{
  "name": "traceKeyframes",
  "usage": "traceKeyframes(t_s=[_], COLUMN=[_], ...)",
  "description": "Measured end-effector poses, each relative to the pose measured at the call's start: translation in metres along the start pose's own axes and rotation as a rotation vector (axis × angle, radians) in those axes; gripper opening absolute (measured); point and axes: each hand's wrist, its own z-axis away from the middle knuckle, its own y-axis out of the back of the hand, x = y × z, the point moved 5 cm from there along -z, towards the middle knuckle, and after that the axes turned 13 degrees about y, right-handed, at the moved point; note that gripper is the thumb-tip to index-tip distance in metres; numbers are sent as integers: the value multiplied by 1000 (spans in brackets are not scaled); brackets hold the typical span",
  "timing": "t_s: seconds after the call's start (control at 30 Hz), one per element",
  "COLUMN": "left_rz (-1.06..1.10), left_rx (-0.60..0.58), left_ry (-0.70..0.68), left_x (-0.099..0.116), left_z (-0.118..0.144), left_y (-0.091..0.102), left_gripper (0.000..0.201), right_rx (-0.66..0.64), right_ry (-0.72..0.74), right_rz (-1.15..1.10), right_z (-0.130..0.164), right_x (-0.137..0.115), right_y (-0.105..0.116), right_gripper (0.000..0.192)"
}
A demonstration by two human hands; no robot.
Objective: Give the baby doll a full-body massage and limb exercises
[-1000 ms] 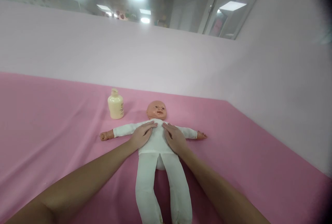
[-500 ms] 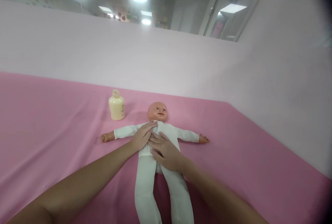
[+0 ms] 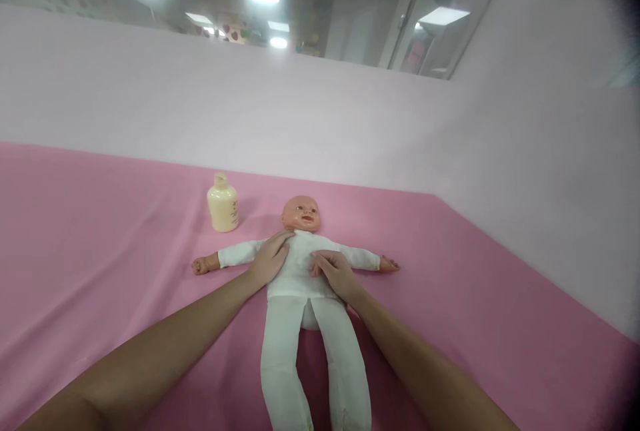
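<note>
doll (image 3: 300, 264): lies face up at the centre of the frame, head toward the top, arms spread to either side, legs running down to the bottom edge; dressed in a white one-piece.
doll's head (image 3: 301, 212): hard-looking moulded plastic, just above your fingertips.
your left hand (image 3: 270, 259): flat and open, palm down on the doll's chest at the left-of-centre shoulder – it rests on the cloth and grips nothing.
your right hand (image 3: 336, 272): on the doll's belly just right of centre, fingers partly curled with the tips pressed into the white cloth; whether a fold is pinched between them cannot be told.
handling, judged: the trunk and legs look soft and stuffed, light and floppy – they would likely sag if lifted by one end; head and small hands look rigid. the cloth suit may slide over the stuffing under your palms.
where to take hold, judged: under the trunk with one hand and behind the head with the other, or around the chest below the arms.
bottle (image 3: 223, 203): cream-coloured, upright, capped; upper left of the doll's head, near it but apart.
pink sheet (image 3: 100, 251): covers the whole surface, with soft creases at the left of the frame.
wall (image 3: 250, 118): pale partition along the top half.
</note>
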Motion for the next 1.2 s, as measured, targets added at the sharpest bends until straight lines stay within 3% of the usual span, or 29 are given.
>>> traceKeyframes(t_s=[0.1,0.2,0.27,0.37,0.43,0.5,0.77,0.9,1.2], left_rz=[-62,-202,-257,-281,-279,-255,-205,-257,-226], left_rx=[-48,-291,-413,-477,-483,-480,-360,-306,-152], left_ry=[-92,-414,-580,-677,-671,-638,-464,-367,-90], left_x=[11,42,59,71,71,68,52,43,22], left_z=[5,25,40,52,53,50,31,28,14], left_y=[2,-7,-13,-20,-22,-22,-17,-18,-13], left_gripper=[39,37,34,31,32,33,39,41,52], right_rx=[163,227,118,-192,-301,-324,-145,-160,-276], right_ry=[-42,24,180,391,393,325,-65,-214,-188], right_rz=[106,238,337,395,387,388,593,725,779], right_z=[2,3,3,4,3,1,-2,4,22], right_x=[10,7,-5,-22,-24,-20,5,7,-20], right_y=[8,11,6,-9,-14,-15,-8,-9,-25], right_gripper=[33,29,36,39,41,43,52,62,71])
